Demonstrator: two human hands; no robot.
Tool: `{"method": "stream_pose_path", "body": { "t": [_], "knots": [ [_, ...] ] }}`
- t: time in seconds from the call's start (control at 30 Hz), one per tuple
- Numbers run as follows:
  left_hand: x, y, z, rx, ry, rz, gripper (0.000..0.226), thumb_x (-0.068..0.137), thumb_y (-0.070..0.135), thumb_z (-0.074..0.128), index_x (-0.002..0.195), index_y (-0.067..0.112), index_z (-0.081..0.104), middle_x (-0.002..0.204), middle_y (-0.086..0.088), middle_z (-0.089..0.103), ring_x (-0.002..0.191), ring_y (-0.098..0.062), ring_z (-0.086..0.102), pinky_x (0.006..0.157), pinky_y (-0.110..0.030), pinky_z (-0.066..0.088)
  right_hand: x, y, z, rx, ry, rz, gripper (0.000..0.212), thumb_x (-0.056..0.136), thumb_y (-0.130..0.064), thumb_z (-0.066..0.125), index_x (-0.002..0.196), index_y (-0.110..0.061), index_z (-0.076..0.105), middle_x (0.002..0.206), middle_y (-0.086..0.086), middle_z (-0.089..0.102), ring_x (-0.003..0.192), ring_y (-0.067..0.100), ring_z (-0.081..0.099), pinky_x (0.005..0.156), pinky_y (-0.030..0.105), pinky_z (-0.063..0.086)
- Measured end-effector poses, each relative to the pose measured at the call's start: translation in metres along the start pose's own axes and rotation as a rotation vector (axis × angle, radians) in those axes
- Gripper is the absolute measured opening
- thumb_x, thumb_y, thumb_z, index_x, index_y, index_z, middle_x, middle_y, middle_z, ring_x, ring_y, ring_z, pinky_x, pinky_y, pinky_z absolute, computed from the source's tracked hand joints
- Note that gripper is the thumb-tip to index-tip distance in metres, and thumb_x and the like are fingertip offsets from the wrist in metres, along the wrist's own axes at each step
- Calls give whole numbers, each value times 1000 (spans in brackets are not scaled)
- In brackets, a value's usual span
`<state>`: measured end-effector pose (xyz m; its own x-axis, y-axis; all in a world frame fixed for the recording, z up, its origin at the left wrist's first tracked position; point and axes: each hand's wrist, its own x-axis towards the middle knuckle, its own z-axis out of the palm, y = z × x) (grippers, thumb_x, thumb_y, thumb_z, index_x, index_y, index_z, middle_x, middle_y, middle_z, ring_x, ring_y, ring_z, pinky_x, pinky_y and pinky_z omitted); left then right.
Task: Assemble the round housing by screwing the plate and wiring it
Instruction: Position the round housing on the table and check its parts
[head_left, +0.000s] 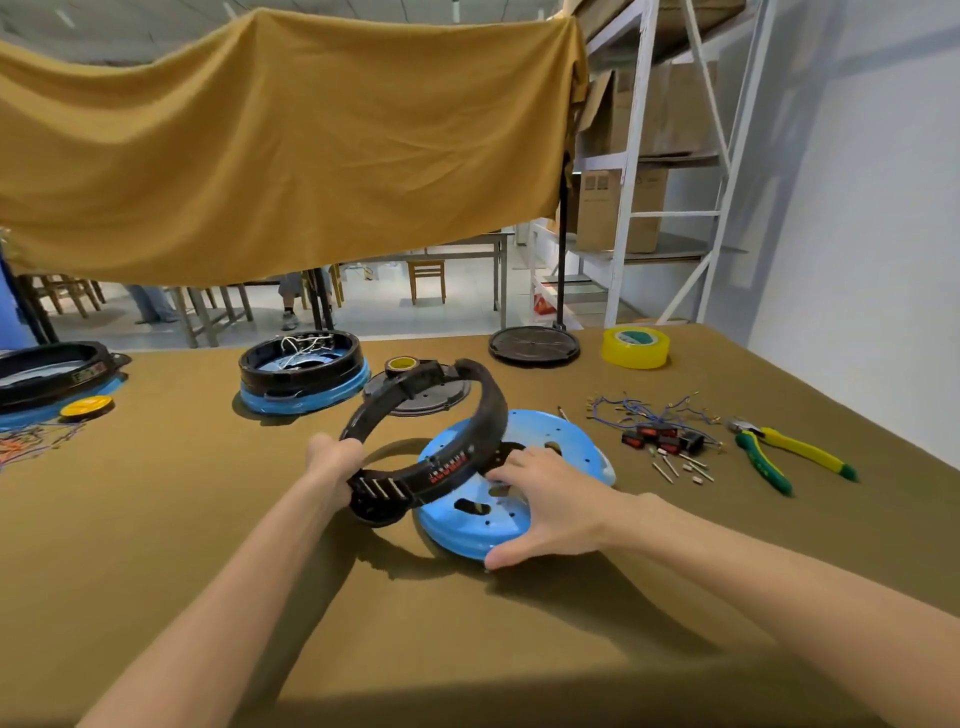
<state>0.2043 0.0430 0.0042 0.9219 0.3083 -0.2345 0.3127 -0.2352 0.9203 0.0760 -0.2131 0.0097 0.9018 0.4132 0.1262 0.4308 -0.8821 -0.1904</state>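
My left hand (332, 470) grips the black ring housing (436, 431) by its near edge — tilted up over the blue plate (467, 519). My right hand (545, 504) lies spread on that plate, thumb hooked at its near rim, plate on the table (208, 519). Wires (644, 410), screws (675, 467) and pliers (779, 452) lie to the right.

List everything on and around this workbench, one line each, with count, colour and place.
Ring: one, black, tilted above the disc, held.
Disc: one, blue, table centre.
Finished housing: one, black on blue, rear centre.
Second housing: one, black on blue, far left.
Grey plate: one, behind the ring.
Round base: one, black, rear right.
Tape roll: one, yellow, rear right.
Pliers: one, green and yellow, right.
Switches: several, black and red, with blue wires.
Screws: several, loose, near the switches.
Left hand: grips the ring.
Right hand: rests on the disc.
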Motion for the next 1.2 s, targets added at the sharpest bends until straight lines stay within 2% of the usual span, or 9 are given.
{"method": "stream_pose_path", "body": {
  "t": [0.13, 0.27, 0.37, 0.47, 0.6, 0.73, 0.83, 1.0, 1.2],
  "knots": [
    [-7, 0, 7, 71, 5, 19, 20, 100, -4, 46, 119, 3, 41, 103, -18, 52, 101, -33, 57, 78, -40, 50, -9, 7, -12, 102, 19, -9, 81, 80, -80, 61, 137, -22, 64, 133, -9, 57, 119, 4, 45, 99, 23, 36],
    [-6, -4, 5, 66, -15, 2, 34, 101, -2, 47, 134, 0, 41, 120, -23, 55, 112, -37, 61, 92, -45, 54, -27, 42, -21, 161, 339, 278, 40, 96, -55, 61, 119, -23, 70, 112, -10, 56, 109, 6, 51, 90, 24, 40],
    [-10, -5, 11, 79, -40, 10, 34, 102, 2, 47, 136, 0, 42, 122, -24, 56, 112, -38, 62, 93, -46, 54, -17, 52, -20, 275, 222, 536, 46, 105, -53, 44, 131, -18, 58, 123, -1, 56, 111, 15, 55, 90, 31, 43],
    [-19, -3, 20, 71, -96, 34, 29, 102, 4, 51, 129, -3, 48, 112, -22, 58, 106, -38, 63, 76, -42, 51, -5, 50, -20, 464, 179, 643, 54, 104, -60, 36, 135, -19, 52, 124, -2, 60, 109, 16, 56, 87, 35, 43],
    [-39, 0, 27, 84, -213, 137, 11, 100, 13, 60, 104, 2, 60, 88, -14, 64, 76, -25, 63, 60, -33, 49, 5, 44, -26, 547, 154, 684, 56, 103, -63, 35, 135, -18, 48, 110, 3, 66, 100, 20, 64, 83, 41, 49],
    [-46, -6, 24, 118, -277, 258, 8, 101, 22, 59, 93, 20, 62, 93, -10, 68, 81, -18, 63, 63, -27, 49, 20, 43, -26, 666, 134, 712, 53, 101, -57, 49, 127, -11, 54, 114, 13, 70, 102, 26, 68, 75, 35, 46],
    [-45, -11, 17, 33, -306, 275, 7, 103, 24, 57, 105, 21, 63, 96, -4, 73, 84, -13, 69, 57, -19, 49, 29, 40, -23, 661, 66, 714, 50, 99, -49, 58, 124, -5, 55, 96, 13, 64, 80, 22, 58, 69, 35, 41],
    [-44, -17, 17, -9, -298, 359, 11, 106, 30, 52, 111, 28, 61, 97, -1, 72, 88, -12, 69, 61, -20, 51, 29, 46, -18, 564, 61, 723, 33, 97, -35, 59, 116, -7, 59, 94, 7, 61, 80, 19, 57, 69, 34, 42],
    [-33, -20, 21, -57, -303, 405, 17, 106, 32, 51, 117, 28, 63, 100, 4, 71, 93, -11, 67, 67, -21, 49, 25, 51, -26, 499, -19, 719, 34, 94, -46, 63, 106, -16, 54, 90, 5, 59, 76, 17, 54, 66, 33, 39]
  ]
}}
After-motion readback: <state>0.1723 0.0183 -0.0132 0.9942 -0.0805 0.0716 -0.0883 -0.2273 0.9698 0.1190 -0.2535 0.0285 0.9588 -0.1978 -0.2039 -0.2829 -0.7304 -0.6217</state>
